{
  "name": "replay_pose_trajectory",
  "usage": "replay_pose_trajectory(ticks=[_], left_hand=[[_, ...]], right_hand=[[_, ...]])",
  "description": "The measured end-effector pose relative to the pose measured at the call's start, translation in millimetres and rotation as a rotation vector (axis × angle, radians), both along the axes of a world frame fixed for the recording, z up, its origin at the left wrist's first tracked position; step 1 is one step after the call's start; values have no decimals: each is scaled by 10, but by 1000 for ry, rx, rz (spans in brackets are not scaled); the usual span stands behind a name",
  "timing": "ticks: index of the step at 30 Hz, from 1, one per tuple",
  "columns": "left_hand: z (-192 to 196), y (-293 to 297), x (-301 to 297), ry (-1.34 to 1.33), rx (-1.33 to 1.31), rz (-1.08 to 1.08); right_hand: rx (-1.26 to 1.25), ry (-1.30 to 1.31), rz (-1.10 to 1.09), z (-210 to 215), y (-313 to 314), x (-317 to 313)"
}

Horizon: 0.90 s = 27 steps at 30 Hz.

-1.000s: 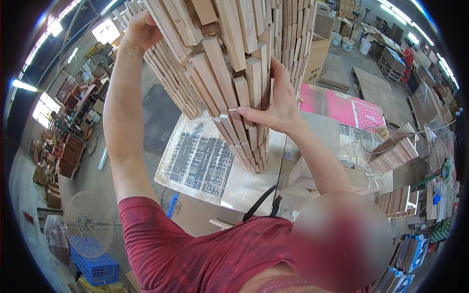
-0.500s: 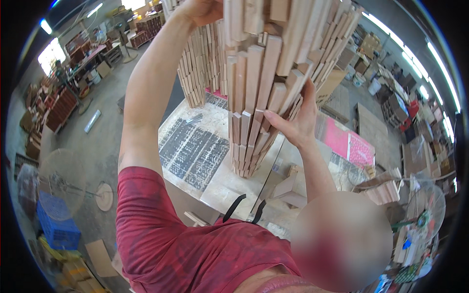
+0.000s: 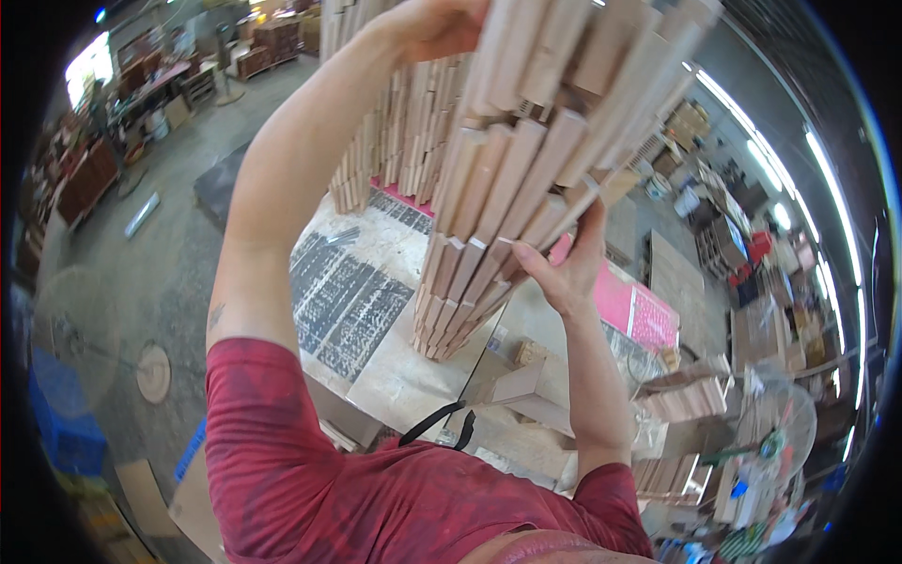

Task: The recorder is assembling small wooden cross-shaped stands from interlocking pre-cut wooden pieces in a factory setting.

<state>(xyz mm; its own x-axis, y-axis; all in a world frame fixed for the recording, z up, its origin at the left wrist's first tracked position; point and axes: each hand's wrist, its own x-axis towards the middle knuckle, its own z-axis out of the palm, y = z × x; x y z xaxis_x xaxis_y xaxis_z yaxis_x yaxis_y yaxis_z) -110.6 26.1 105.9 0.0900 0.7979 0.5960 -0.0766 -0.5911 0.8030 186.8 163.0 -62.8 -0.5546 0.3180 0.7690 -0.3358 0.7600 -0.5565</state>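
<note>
A tall stack of pale wooden strips [image 3: 498, 188], built up in staggered layers, stands on the work table [image 3: 376, 371] and leans to the right at its top. At its upper left side is my left hand [image 3: 446, 28], the arm raised high and the fingers partly hidden by the wood. Lower down, my right hand [image 3: 568, 273] grips the right side of the stack, thumb on the front and fingers behind the strips. More stacked strips [image 3: 404, 132] stand just behind, to the left.
Dark printed sheets [image 3: 352, 305] cover part of the table, with a few small metal pieces [image 3: 343, 235] on them. Pink sheeting [image 3: 639, 305] lies to the right. Near my body are cut wooden pieces [image 3: 536, 390]. A fan [image 3: 775, 437] stands at the right.
The view has shifted and turned. The stack tilts more to the right, and both hands stay at it. My right sleeve has come into view.
</note>
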Motion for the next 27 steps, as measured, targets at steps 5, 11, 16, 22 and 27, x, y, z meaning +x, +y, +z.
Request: replay_pose_trajectory(ticks=[5,11,16,22,27], left_hand=[[-162,-236,-762,-66,-99,231],[19,-309,-471,9,-158,-119],[73,-352,-501,-114,4,252],[161,-499,-417,-38,-107,274],[-105,-537,-43,-26,-180,295]], right_hand=[[57,4,16,-71,-39,-168],[183,24,-31,36,-29,-97],[163,74,-48,30,-186,-38],[159,30,-28,43,-244,49],[148,-44,16,61,-275,105]])
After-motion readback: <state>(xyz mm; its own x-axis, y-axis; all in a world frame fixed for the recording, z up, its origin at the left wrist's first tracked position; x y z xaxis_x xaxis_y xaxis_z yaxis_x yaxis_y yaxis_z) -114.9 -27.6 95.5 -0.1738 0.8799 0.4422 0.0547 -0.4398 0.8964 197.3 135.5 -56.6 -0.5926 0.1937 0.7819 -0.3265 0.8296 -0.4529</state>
